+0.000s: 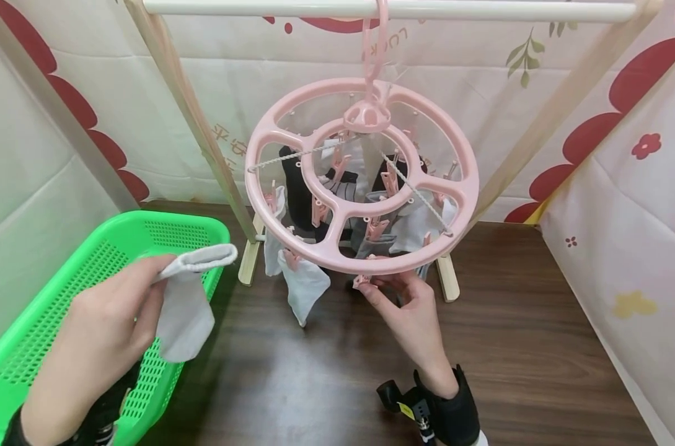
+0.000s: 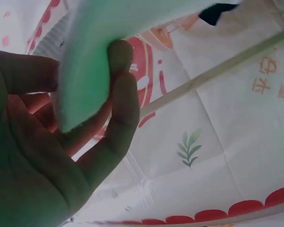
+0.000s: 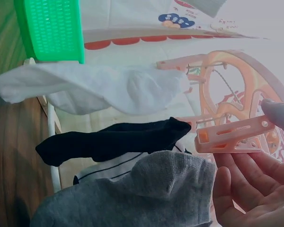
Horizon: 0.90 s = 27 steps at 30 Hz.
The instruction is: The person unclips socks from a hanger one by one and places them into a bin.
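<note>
My left hand point(image 1: 105, 316) pinches a pale grey-white sock point(image 1: 186, 322) near its cuff, beside the round hanger and over the green basket. In the left wrist view the sock point(image 2: 85, 85) lies between thumb and fingers. At the front rim of the pink round drying hanger point(image 1: 464, 161), my right hand point(image 1: 412, 316) pinches a pink clothespin point(image 3: 234, 134) between thumb and fingers. Nothing shows between that peg's jaws. A white sock point(image 1: 304, 285) hangs from the rim just left of it. The right wrist view shows a grey sock point(image 3: 132, 194) and a black sock point(image 3: 113, 142) hanging close by.
The hanger hooks over a white rod point(image 1: 248, 7) on a wooden stand with sloping legs point(image 1: 189, 111). A green plastic basket point(image 1: 203, 226) stands at the left on the dark wood surface point(image 1: 538, 347). Printed cloth point(image 1: 622, 248) encloses the back and sides.
</note>
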{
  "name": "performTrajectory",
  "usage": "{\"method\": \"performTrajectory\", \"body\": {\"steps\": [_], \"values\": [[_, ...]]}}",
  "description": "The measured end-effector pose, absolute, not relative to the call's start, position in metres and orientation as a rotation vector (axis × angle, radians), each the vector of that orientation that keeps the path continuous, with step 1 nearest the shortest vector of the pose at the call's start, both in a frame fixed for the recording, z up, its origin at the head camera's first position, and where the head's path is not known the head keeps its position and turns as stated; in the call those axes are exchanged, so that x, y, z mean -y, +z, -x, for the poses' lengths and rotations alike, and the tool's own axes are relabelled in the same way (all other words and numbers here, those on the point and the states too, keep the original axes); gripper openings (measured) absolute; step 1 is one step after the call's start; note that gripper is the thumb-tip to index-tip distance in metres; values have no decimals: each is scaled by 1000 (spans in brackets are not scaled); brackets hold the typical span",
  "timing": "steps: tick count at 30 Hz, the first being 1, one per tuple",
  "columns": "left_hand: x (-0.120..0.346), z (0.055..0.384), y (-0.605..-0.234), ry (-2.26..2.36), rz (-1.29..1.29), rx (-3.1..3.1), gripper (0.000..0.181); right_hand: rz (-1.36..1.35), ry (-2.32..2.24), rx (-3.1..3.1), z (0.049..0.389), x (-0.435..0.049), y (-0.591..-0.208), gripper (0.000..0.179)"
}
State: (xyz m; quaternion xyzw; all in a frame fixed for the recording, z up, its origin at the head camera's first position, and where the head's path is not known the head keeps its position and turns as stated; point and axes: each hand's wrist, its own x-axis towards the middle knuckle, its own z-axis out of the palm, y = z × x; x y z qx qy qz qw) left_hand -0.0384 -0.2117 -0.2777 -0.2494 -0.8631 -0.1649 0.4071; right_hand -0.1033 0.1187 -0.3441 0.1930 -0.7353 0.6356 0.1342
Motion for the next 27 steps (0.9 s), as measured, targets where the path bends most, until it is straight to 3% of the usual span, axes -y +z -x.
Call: {"method": "performTrajectory", "body": {"steps": [16,21,24,27], "values": [[256,78,-289,-262,810,2311,43,-670,1818,2136,94,-127,-344,28],[282,94,-290,-237,753,2385,20,-677,1829,2128,94,-128,-345,29],[294,101,-295,-250,708,2449,35,-686,1838,2119,95,-128,-347,29],[301,108,-305,-276,695,2487,39,-680,1841,2113,96,-128,-348,28]]}}
